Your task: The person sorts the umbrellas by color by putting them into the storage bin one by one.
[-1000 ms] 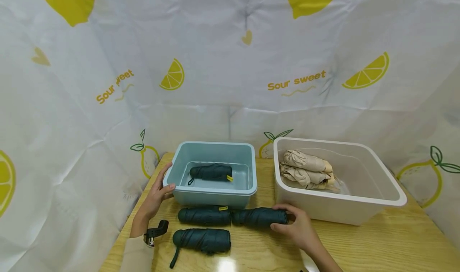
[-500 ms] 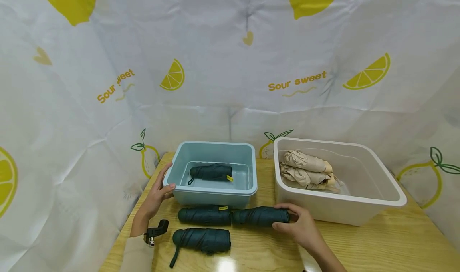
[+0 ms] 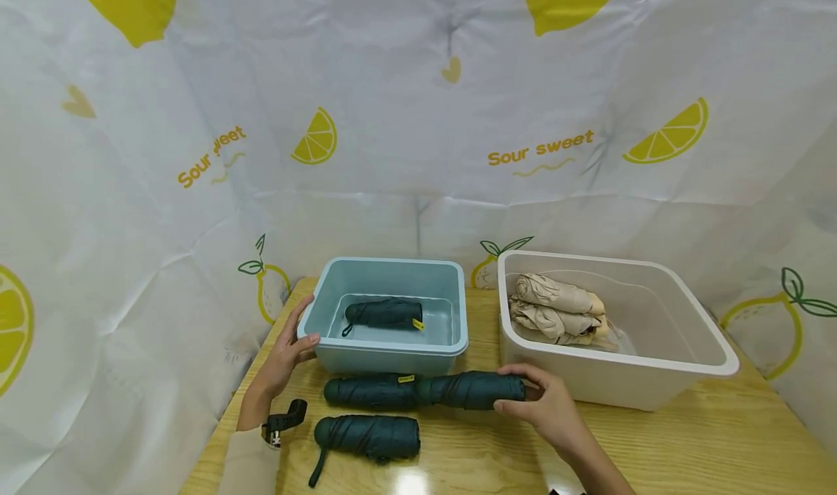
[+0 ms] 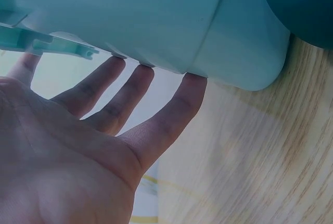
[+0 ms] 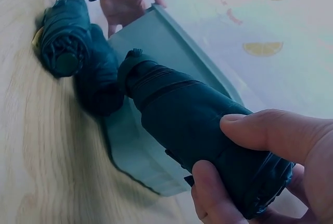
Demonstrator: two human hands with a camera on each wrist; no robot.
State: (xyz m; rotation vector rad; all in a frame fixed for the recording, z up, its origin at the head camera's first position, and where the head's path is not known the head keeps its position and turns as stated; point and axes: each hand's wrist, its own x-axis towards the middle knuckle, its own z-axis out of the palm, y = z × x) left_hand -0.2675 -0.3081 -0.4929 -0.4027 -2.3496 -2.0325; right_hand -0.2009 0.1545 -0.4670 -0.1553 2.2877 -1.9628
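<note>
My right hand (image 3: 543, 404) grips a dark green folded umbrella (image 3: 474, 391) near its right end, thumb on one side and fingers on the other. In the right wrist view this umbrella (image 5: 192, 114) is off the table, in front of the light blue bin. My left hand (image 3: 284, 349) rests against the left side of the light blue bin (image 3: 392, 349), thumb at the rim corner. Its fingers (image 4: 166, 114) are straight, their tips touching the wall. One dark green umbrella (image 3: 383, 312) lies inside the bin; two more, a nearer umbrella (image 3: 369, 437) and a farther umbrella (image 3: 369, 392), lie before it.
A larger white bin (image 3: 615, 379) stands to the right, with beige folded umbrellas (image 3: 556, 310) in its left part. Behind both bins hangs a lemon-print sheet (image 3: 418, 153). Everything stands on a wooden table (image 3: 654, 451).
My right hand has raised the held umbrella slightly, and its left end now overlaps the neighbouring umbrella. The left hand and both bins have stayed put.
</note>
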